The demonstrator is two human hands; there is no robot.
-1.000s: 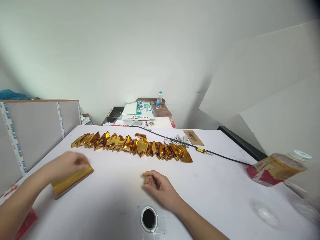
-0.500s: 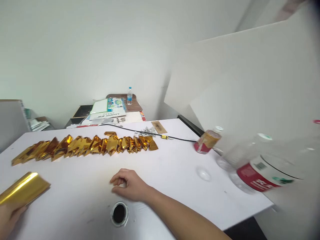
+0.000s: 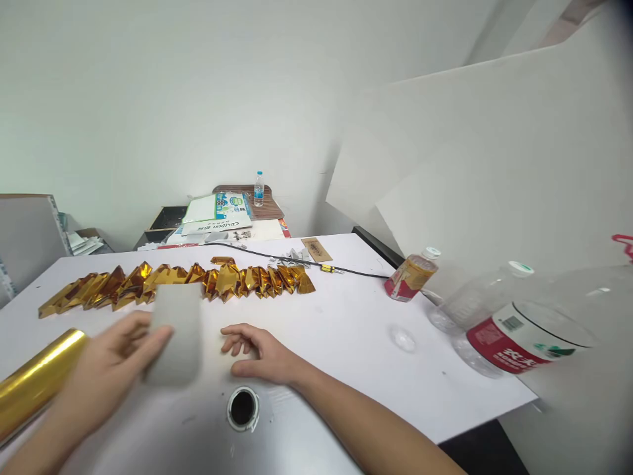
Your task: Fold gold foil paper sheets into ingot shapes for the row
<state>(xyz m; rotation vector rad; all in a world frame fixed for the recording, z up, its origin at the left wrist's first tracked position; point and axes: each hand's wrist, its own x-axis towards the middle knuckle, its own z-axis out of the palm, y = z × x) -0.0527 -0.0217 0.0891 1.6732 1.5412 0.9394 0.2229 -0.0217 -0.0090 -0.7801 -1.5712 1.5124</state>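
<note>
My left hand (image 3: pixel 121 356) grips a blurred, plain grey rectangular card (image 3: pixel 178 336) between thumb and fingers, held upright above the table. A shiny gold foil roll (image 3: pixel 42 376) lies at the left, partly behind my left forearm. My right hand (image 3: pixel 257 353) is open beside the card, apart from it, with its fingers loosely bent and nothing in them. Just below that hand is a small round object (image 3: pixel 242 408) with a pale rim and a dark middle. Beyond both hands, folded gold foil pieces (image 3: pixel 227 280) stretch in a row across the white table (image 3: pixel 336 356).
A bottle with a red and yellow label (image 3: pixel 411 276) stands at the right, near large clear plastic bottles (image 3: pixel 509 343). A black cable (image 3: pixel 277 254) crosses the table's far side, near a brown card (image 3: pixel 316 249). A clear round piece (image 3: pixel 402 338) lies at the right.
My left hand has come off the gold roll and moved right and up, now holding the grey card. My right hand's fingers have opened somewhat. The view has shifted slightly.
</note>
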